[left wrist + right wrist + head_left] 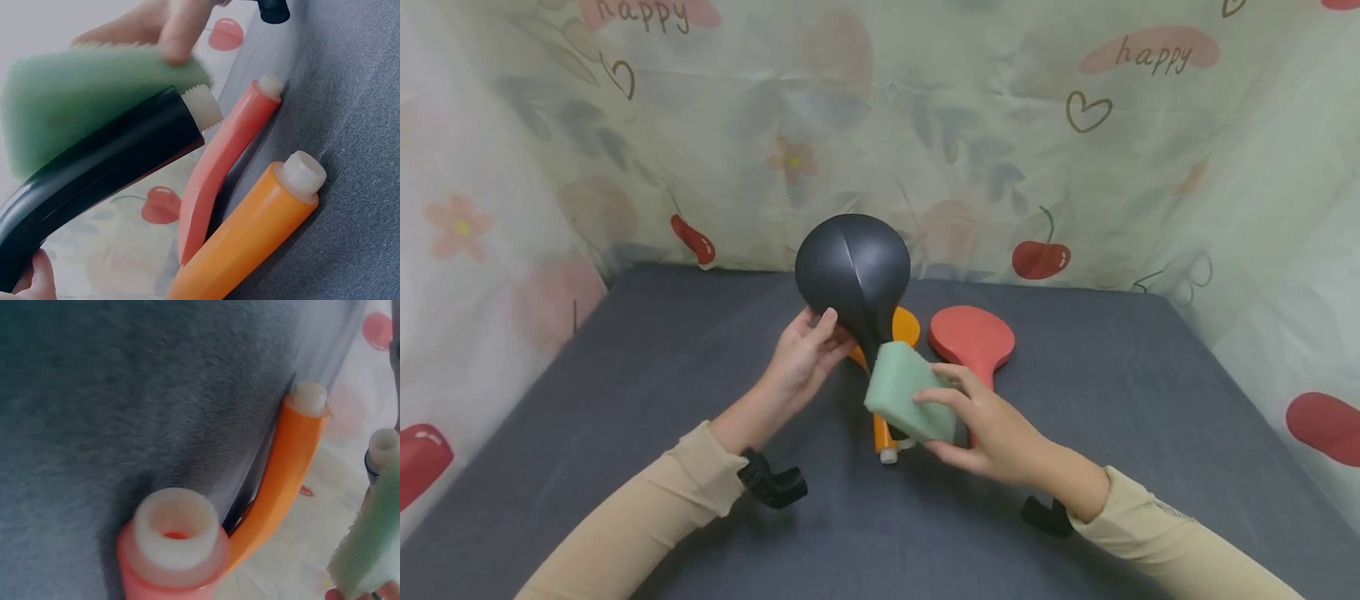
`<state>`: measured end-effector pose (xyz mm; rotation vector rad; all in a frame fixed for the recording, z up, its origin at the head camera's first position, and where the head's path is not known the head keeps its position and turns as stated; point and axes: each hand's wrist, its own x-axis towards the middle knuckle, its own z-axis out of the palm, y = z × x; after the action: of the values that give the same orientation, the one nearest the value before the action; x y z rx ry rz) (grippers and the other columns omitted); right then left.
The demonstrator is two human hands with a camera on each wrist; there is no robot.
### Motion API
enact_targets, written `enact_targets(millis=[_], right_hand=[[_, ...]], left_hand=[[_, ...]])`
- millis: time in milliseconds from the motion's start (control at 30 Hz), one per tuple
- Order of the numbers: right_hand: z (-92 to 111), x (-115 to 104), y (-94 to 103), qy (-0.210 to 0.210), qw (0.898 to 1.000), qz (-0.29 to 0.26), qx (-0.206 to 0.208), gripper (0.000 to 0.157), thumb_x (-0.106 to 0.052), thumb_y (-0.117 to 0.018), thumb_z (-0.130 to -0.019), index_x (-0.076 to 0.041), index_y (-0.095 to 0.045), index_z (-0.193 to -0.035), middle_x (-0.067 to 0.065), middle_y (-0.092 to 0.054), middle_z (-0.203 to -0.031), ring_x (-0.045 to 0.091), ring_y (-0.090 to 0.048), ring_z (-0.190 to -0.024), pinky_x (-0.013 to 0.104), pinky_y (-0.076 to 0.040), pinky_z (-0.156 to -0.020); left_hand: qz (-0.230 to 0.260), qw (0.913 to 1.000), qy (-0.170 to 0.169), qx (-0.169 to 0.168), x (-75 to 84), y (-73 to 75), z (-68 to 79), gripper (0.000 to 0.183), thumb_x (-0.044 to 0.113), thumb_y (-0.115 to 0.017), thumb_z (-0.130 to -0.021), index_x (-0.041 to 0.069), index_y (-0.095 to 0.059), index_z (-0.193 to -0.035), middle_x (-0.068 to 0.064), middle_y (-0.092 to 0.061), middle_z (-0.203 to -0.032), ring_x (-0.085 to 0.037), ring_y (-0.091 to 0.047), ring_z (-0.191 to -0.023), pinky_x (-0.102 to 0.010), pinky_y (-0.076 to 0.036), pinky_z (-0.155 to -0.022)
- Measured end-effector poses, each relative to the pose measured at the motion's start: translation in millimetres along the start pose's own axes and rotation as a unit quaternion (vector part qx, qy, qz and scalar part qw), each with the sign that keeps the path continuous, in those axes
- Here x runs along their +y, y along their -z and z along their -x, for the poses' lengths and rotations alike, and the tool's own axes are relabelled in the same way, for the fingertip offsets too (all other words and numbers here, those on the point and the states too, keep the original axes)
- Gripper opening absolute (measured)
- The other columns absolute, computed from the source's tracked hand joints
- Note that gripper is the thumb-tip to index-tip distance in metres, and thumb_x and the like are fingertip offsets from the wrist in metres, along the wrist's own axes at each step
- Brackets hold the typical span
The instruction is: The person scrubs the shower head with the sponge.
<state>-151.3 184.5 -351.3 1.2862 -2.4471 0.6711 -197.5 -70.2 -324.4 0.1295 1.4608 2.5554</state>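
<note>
My left hand (801, 362) holds a black handheld shower head (852, 262) by its neck, raised over the table with the thumb on the near side. The smooth back of its round head faces me, and its white threaded end shows in the left wrist view. In my right hand (996, 427) is a pale green sponge (904, 392), pinched between thumb and fingers and laid along the black handle (119, 140). Behind these lies an orange shower head (906, 326), partly hidden. A red shower head (972, 340) is to its right, its handle partly covered by the right hand.
The orange handle (250, 231) and red handle (228, 153) lie side by side, white threaded ends toward me. Dark grey cloth covers the table (1112, 375). A patterned curtain (887, 125) hangs at the back and sides. Black camera mounts (772, 482) sit at both wrists.
</note>
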Motion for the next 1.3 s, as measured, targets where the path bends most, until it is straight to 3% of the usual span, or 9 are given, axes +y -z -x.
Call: enact_targets(millis=[133, 233, 467, 667, 833, 1033, 1167, 1300], right_hand=[[-7.6, -0.5, -0.5, -0.056, 0.997, -0.050, 0.025, 0.060, -0.019, -0.072, -0.080, -0.014, -0.040, -0.130, 0.011, -0.040, -0.136, 0.023, -0.045, -0.120, 0.041, -0.052, -0.086], [-10.4, -1.5, -2.3, -0.074, 0.992, -0.097, 0.041, 0.062, -0.010, -0.071, -0.080, -0.009, -0.037, -0.131, 0.012, -0.041, -0.134, 0.022, -0.045, -0.118, 0.044, -0.051, -0.090], [-0.1, -1.7, -6.0, -0.119, 0.970, -0.210, -0.021, 0.062, -0.008, -0.065, -0.086, -0.010, -0.026, -0.134, 0.010, -0.041, -0.133, 0.026, -0.051, -0.118, 0.046, -0.048, -0.095], [5.0, 0.5, -3.7, -0.133, 0.963, -0.228, -0.058, 0.061, -0.013, -0.064, -0.087, -0.011, -0.024, -0.133, 0.011, -0.043, -0.131, 0.026, -0.051, -0.117, 0.046, -0.049, -0.094], [-4.8, 2.3, -2.2, -0.126, 0.955, -0.265, -0.038, 0.058, -0.009, -0.059, -0.090, -0.009, -0.022, -0.135, 0.015, -0.042, -0.134, 0.030, -0.053, -0.118, 0.042, -0.050, -0.094], [-14.5, 2.5, -3.1, -0.168, 0.930, -0.327, -0.016, 0.054, -0.010, -0.050, -0.096, -0.011, -0.017, -0.139, 0.020, -0.038, -0.137, 0.035, -0.049, -0.121, 0.028, -0.051, -0.089], [-11.0, 1.6, -4.4, -0.205, 0.917, -0.339, -0.046, 0.052, -0.016, -0.046, -0.098, -0.012, -0.016, -0.139, 0.021, -0.037, -0.139, 0.037, -0.045, -0.126, 0.037, -0.048, -0.094], [-4.7, 1.6, -5.5, -0.220, 0.912, -0.338, -0.072, 0.052, -0.019, -0.044, -0.099, -0.009, -0.013, -0.140, 0.024, -0.036, -0.140, 0.039, -0.042, -0.128, 0.048, -0.043, -0.098]], left_hand=[[-0.005, 0.9999, 0.008, -0.005, -2.7, -0.9, 0.5, 0.044, 0.022, -0.043, -0.098, 0.010, -0.029, -0.138, 0.010, -0.062, -0.096, -0.005, -0.060, -0.093, -0.023, -0.050, -0.089], [-0.006, 0.9999, 0.009, -0.013, -4.0, -1.5, 1.0, 0.046, 0.023, -0.044, -0.097, 0.010, -0.028, -0.139, 0.011, -0.063, -0.096, -0.006, -0.061, -0.095, -0.027, -0.048, -0.096], [0.014, 0.9998, -0.009, -0.012, 1.2, -1.7, 3.1, 0.032, 0.021, -0.043, -0.098, 0.016, -0.035, -0.129, 0.009, -0.064, -0.092, -0.007, -0.060, -0.090, -0.021, -0.051, -0.086], [0.032, 0.9992, -0.019, -0.018, 3.8, -0.2, 2.1, 0.025, 0.018, -0.042, -0.098, 0.020, -0.038, -0.123, 0.009, -0.063, -0.094, -0.008, -0.059, -0.088, -0.021, -0.051, -0.084], [0.024, 0.9992, -0.012, -0.028, 1.1, -0.8, 3.2, 0.035, 0.018, -0.041, -0.099, 0.018, -0.033, -0.133, 0.009, -0.063, -0.098, -0.007, -0.060, -0.093, -0.021, -0.050, -0.086], [0.024, 0.9993, -0.010, -0.027, 0.9, -5.2, 6.2, 0.040, 0.016, -0.038, -0.100, 0.015, -0.029, -0.138, 0.008, -0.063, -0.101, -0.007, -0.060, -0.097, -0.021, -0.050, -0.087], [0.034, 0.9990, -0.020, -0.021, 5.3, -6.2, 7.0, 0.032, 0.015, -0.037, -0.100, 0.017, -0.035, -0.132, 0.007, -0.064, -0.097, -0.007, -0.060, -0.093, -0.022, -0.051, -0.087], [0.050, 0.9979, -0.035, -0.019, 10.7, -7.0, 7.6, 0.026, 0.016, -0.038, -0.100, 0.020, -0.040, -0.125, 0.007, -0.064, -0.096, -0.008, -0.060, -0.090, -0.022, -0.052, -0.087]])
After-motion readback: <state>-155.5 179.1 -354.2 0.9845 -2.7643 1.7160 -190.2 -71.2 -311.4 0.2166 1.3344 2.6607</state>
